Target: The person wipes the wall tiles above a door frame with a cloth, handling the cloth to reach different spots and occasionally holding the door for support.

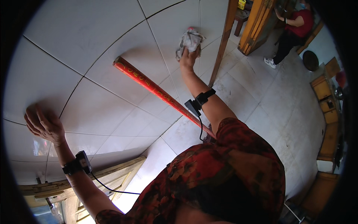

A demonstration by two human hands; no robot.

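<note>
A crumpled grey-white cloth [192, 40] is gripped in my right hand [189, 57], up against the white tiled wall [117, 81]. My left hand [45, 126] holds nothing; it lies on the glossy tiles at the far left, fingers somewhat spread. Between my arms a long red pole [156, 89] with yellow printed patterns leans by the wall. Its top end stands off to the left of the cloth. The pole's foot is partly hidden by my right arm and body. Each forearm wears a black strap with a small device and a cable.
A brown wooden post [221, 50] edges the wall on the right, beside a wooden door [256, 26]. A person in a red top [302, 23] stands near the doorway. Wooden cabinets [328, 140] line the far right. At lower left is a wooden frame [84, 179].
</note>
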